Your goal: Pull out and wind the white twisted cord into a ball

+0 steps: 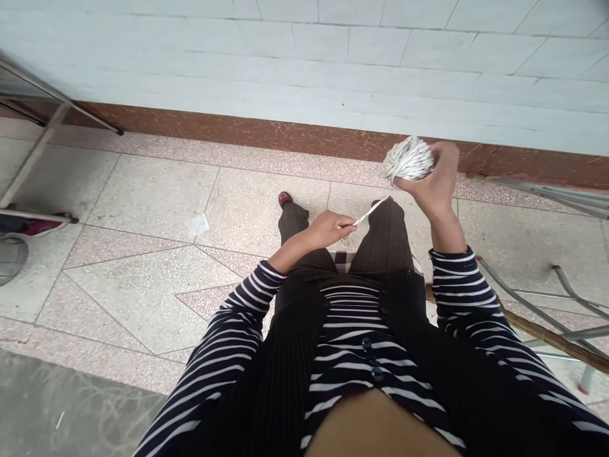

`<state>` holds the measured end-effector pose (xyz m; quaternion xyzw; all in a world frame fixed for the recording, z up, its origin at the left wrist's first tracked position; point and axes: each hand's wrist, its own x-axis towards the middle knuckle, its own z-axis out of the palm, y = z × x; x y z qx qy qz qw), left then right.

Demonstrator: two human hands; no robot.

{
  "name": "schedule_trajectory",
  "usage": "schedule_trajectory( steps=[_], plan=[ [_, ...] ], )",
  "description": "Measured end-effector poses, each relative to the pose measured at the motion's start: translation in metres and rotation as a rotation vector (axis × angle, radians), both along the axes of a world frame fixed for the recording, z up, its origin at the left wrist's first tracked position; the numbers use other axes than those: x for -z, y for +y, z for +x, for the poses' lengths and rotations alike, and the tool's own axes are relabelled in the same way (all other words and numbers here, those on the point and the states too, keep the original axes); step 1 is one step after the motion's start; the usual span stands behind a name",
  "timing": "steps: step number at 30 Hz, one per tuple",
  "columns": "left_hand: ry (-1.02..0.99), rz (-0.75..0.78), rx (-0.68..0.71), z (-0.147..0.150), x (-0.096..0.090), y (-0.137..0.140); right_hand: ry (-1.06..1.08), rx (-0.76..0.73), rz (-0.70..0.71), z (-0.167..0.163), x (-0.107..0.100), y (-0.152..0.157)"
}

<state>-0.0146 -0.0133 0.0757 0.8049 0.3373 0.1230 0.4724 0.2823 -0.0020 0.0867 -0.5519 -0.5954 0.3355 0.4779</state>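
In my right hand (435, 181) is a thick bundle of white string (408, 158), raised in front of the skirting on the right. My fingers wrap around its right and lower side. A thin white strand (372, 211) slants up from my left hand (332, 228) toward the bundle. The left fingers pinch its lower end above my lap. Whether the strand joins the bundle cannot be made out near my knee. My two hands are apart, the right one farther forward and higher in the view.
A white tiled wall (304, 70) with a brown skirting (247, 130) runs across the front. Metal legs (61, 101) stand at the left, beside another person's shoe (45, 225). A stool's grey legs (528, 304) are at the right. A white scrap (198, 225) lies on the floor.
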Motion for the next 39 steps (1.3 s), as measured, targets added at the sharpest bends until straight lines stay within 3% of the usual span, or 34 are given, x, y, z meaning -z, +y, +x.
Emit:
schedule_trajectory(
  steps=[3, 7, 10, 14, 17, 21, 24, 26, 29, 32, 35, 39],
  plan=[
    [0.014, 0.235, -0.03, -0.008, -0.021, 0.013, -0.112, 0.149, -0.079, -0.019, 0.016, -0.009],
    [0.022, 0.484, -0.023, -0.006, -0.029, 0.048, -0.052, -0.208, -0.238, -0.055, 0.024, -0.039],
    [-0.015, 0.491, -0.006, 0.003, -0.017, 0.069, 0.007, -0.331, -0.263, -0.064, 0.013, -0.054],
    [-0.066, 0.311, -0.136, 0.015, 0.009, 0.071, 0.235, -0.404, -0.242, -0.055, -0.01, -0.055],
    [-0.064, 0.115, -0.172, 0.018, 0.024, 0.052, 0.335, -0.228, -0.094, -0.045, -0.023, -0.043],
    [-0.029, -0.041, -0.066, 0.013, 0.025, 0.016, 0.162, 0.073, 0.056, -0.031, -0.023, -0.02],
    [-0.004, -0.02, 0.003, 0.005, 0.011, 0.005, -0.048, 0.295, 0.068, -0.023, -0.006, -0.006],
    [0.028, 0.087, 0.019, 0.0, -0.001, 0.01, -0.154, 0.349, -0.018, -0.024, 0.01, -0.005],
    [0.056, 0.322, -0.021, -0.004, -0.015, 0.03, -0.218, 0.195, -0.213, -0.036, 0.031, -0.019],
    [0.025, 0.456, -0.017, -0.001, -0.019, 0.053, -0.136, -0.148, -0.336, -0.051, 0.033, -0.039],
    [-0.019, 0.429, -0.026, 0.008, -0.013, 0.068, 0.106, -0.401, -0.354, -0.06, 0.015, -0.054],
    [-0.109, 0.245, -0.197, 0.021, 0.004, 0.069, 0.302, -0.345, -0.236, -0.062, -0.017, -0.061]
  ],
)
